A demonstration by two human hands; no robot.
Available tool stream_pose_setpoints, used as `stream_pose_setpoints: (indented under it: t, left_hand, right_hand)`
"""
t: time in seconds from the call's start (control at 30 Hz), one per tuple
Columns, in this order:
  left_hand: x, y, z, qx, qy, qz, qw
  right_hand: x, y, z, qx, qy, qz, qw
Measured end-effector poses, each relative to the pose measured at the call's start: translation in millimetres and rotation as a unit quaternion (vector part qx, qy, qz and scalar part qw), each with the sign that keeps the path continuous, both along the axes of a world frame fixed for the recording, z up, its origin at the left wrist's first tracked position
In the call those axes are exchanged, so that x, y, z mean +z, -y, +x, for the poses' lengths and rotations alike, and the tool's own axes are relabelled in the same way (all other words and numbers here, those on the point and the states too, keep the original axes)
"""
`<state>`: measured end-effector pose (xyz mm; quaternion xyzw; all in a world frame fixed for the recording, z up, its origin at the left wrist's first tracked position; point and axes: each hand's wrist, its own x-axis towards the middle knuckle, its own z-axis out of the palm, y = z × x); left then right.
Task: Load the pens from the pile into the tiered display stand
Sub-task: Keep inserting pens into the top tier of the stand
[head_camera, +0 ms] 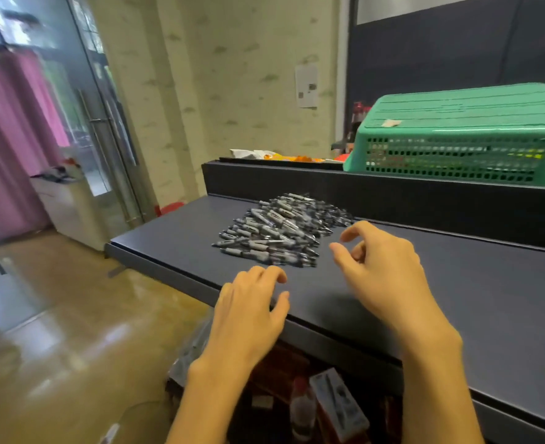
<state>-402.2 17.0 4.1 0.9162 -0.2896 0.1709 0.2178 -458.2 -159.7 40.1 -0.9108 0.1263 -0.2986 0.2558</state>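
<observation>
A pile of several grey and black pens (pixel 280 229) lies on the dark counter (pixel 457 299), toward its left end. My left hand (pixel 252 312) hovers at the counter's front edge, just short of the pile, fingers loosely curled and holding nothing. To the right of the pile, my right hand (pixel 380 270) is raised over the counter with fingers and thumb loosely curled, nothing in it. No tiered display stand is in view.
An upturned green plastic basket (pixel 463 133) sits on the raised ledge (pixel 297 181) behind the counter. Orange and white wrappers (pixel 274 155) lie on that ledge to the left. Boxes and a bottle (pixel 303 408) stand below the counter. A glass door (pixel 72 123) is at left.
</observation>
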Motion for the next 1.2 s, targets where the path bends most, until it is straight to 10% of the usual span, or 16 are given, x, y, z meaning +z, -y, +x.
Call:
stream_pose_setpoints:
  t: [0.5,1.2]
  left_hand:
    - [-7.8,-38.8,185.7,-0.111,-0.073,0.065,0.989]
    - [-5.5,-56.3,254.3,-0.337,-0.087,-0.125,0.929]
  right_hand:
    - [-22.3,-42.9,105.0,-0.205,-0.026,0.052,0.977]
    - [-43.6,-74.1,89.3,-0.379,-0.006,0.045,0.924]
